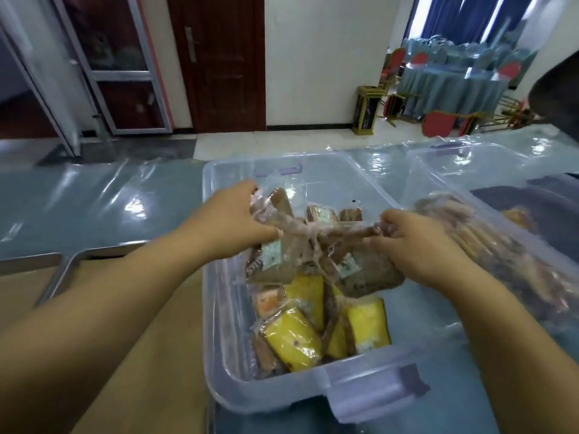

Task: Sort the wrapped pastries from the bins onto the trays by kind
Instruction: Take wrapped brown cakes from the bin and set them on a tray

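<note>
While both hands were raised above the clear bin, each was clenched on brown wrapped pastries. The left hand gripped a bunch of them over the bin's far-left part, fingers curled round the clear wrappers. The right hand pinched others over the bin's right wall, and a flat packet hung below it. The two bunches met above the bin's middle; where one ended could not be told.

Yellow wrapped pastries lay on the bin's floor at its near end, with an orange-labelled packet just beside them toward the left wall. Loose brown packets lay at the bin's far end. A purple latch sat on the near rim. A second clear bin stood just right of the first, its brownish contents blurred. Both bins rested on a blue covered table.
</note>
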A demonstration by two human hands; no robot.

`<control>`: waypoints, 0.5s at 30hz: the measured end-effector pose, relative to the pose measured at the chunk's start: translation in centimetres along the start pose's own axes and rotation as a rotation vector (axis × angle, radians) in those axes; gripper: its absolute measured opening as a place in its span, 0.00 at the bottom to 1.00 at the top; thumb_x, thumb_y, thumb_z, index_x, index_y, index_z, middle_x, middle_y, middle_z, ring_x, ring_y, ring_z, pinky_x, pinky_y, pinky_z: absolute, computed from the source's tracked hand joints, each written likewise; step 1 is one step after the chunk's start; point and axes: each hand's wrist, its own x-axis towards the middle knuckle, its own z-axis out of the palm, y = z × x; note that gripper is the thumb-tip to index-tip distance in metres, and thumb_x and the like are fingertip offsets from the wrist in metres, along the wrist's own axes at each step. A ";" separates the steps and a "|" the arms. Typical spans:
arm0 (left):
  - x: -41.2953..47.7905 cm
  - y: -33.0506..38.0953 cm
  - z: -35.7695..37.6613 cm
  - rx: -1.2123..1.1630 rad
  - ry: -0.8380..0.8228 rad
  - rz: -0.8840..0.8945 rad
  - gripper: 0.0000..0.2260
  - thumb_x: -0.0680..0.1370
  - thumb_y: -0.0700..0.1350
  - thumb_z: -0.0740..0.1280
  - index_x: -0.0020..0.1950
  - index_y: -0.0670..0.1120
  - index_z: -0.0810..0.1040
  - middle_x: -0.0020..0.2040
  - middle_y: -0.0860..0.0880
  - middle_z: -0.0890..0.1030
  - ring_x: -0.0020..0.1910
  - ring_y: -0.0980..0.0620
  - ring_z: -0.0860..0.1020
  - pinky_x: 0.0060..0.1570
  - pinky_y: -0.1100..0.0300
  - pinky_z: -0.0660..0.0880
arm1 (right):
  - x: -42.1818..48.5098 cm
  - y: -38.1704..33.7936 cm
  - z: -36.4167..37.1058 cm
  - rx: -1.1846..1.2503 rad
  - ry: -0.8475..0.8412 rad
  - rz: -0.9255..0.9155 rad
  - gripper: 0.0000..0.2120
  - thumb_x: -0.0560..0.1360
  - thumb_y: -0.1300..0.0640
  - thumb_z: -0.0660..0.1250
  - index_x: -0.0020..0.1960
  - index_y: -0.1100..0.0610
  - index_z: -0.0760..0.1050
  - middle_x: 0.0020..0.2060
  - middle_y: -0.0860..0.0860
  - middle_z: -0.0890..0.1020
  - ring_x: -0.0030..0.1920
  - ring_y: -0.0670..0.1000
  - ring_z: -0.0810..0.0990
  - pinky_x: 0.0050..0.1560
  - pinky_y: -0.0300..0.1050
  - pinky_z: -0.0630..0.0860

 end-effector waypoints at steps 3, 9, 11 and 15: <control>-2.2 -1.0 -3.2 -0.192 0.254 -0.002 0.18 0.62 0.57 0.76 0.44 0.54 0.72 0.39 0.56 0.77 0.36 0.59 0.75 0.30 0.62 0.67 | -0.5 -2.2 -0.8 0.086 0.186 -0.018 0.09 0.73 0.49 0.67 0.43 0.54 0.73 0.35 0.51 0.78 0.37 0.53 0.76 0.38 0.51 0.76; -7.2 -5.0 -7.7 -0.633 0.523 -0.061 0.19 0.58 0.60 0.76 0.43 0.54 0.77 0.41 0.51 0.84 0.39 0.52 0.83 0.41 0.47 0.80 | -2.0 -9.6 0.3 0.295 0.470 -0.097 0.11 0.73 0.46 0.66 0.37 0.50 0.69 0.34 0.49 0.76 0.36 0.52 0.76 0.35 0.56 0.78; -9.0 -7.4 -9.2 -0.725 0.598 -0.067 0.17 0.60 0.57 0.77 0.42 0.53 0.77 0.39 0.50 0.84 0.36 0.51 0.83 0.35 0.52 0.78 | -2.4 -12.9 1.5 0.397 0.511 -0.144 0.10 0.73 0.46 0.65 0.37 0.47 0.68 0.34 0.47 0.75 0.37 0.50 0.77 0.33 0.53 0.78; -12.3 -13.3 -11.8 -0.747 0.661 -0.142 0.19 0.60 0.59 0.75 0.42 0.49 0.77 0.35 0.52 0.83 0.30 0.55 0.80 0.30 0.59 0.74 | -3.5 -19.8 4.2 0.563 0.543 -0.211 0.07 0.71 0.44 0.63 0.39 0.45 0.70 0.38 0.49 0.78 0.40 0.48 0.79 0.31 0.43 0.76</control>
